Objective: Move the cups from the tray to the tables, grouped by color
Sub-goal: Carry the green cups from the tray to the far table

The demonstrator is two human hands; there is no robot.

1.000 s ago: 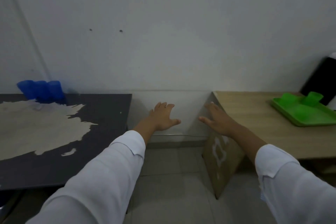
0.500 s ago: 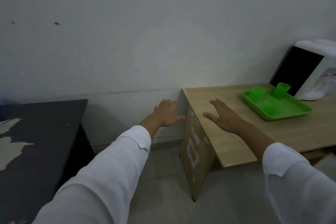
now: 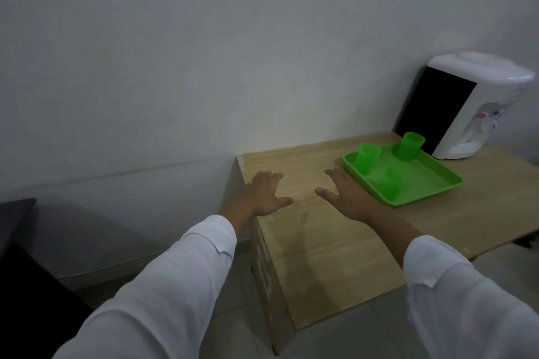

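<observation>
Light wooden counter (image 3: pixel 320 245) against a pale wall, with a dark counter (image 3: pixel 14 242) at the far left edge.

On the wooden counter rests a green tray (image 3: pixel 431 183) toward the back right, and just behind it, at the wall, stands a white and black water dispenser (image 3: pixel 466 108). The near and left stretch of the wooden top lies bare, and grey tiled floor (image 3: pixel 350 338) shows below.

Both arms out fwd in white sleeves. Left hand (image 3: pixel 264 195) & right hand (image 3: pixel 347 198) palms down, fingers spread, empty, side by side above surface (image 3: pixel 326 256).
</observation>
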